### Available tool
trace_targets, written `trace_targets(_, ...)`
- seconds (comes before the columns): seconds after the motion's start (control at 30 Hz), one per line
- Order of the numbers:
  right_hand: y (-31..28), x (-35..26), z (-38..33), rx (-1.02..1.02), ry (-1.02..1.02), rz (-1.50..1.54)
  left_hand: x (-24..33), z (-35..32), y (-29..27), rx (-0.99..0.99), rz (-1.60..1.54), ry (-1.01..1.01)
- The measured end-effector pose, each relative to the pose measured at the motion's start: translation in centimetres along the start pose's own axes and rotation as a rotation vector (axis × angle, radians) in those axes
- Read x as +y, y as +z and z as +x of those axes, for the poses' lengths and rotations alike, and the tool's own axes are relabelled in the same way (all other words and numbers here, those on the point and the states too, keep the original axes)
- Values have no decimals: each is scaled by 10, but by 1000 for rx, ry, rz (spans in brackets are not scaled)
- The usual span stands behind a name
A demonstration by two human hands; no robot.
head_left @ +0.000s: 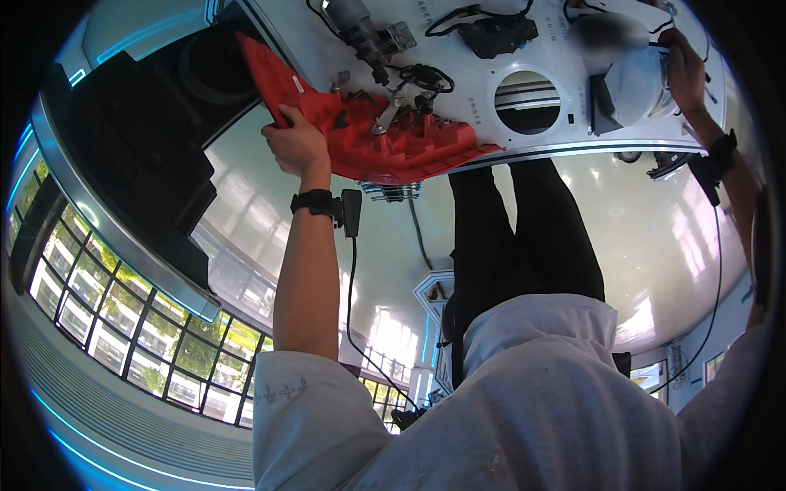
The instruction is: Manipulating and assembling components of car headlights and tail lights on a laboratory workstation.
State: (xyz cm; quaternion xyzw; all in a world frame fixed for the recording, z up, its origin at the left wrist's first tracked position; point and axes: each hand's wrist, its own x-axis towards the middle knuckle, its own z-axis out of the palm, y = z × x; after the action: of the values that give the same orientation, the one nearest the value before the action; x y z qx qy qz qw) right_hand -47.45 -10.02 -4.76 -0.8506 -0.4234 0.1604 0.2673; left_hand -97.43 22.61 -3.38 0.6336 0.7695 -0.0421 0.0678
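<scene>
My left hand is closed round the left edge of a red plastic shell shaped like a car tail lamp. This shell lies tilted over the near left part of a white board, its ribbed inner side facing up. At the far right, my right hand curls its fingers at the right edge of a pale, rounded lamp-like part with a clear rim. A black bracket adjoins that part's left side. The exact contact of the right fingertips is partly hidden.
The white board carries a silver motor with a metal linkage, a black module with cables and a round cutout. A large black molded piece stands to the left. Cables hang from both wrist straps.
</scene>
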Motion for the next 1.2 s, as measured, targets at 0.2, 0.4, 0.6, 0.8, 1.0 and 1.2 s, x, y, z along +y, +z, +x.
trace_targets(0.2,-1,-8,3,-35,-3,-49,0,0,-1,-5,15,6)
trace_targets(0.4,-1,-13,5,3,-86,-23,-1,2,-2,-13,2,-6)
trace_targets(0.6,-1,-9,3,-4,-57,-23,-2,1,0,-6,-2,18)
trace_targets(0.8,-2,-5,1,-43,-58,27,-4,4,4,7,8,5)
trace_targets(1.0,-3,0,1,-26,-99,-32,-3,3,2,19,26,9)
trace_targets(1.2,-2,0,2,-5,-105,4,2,1,0,-1,77,-26)
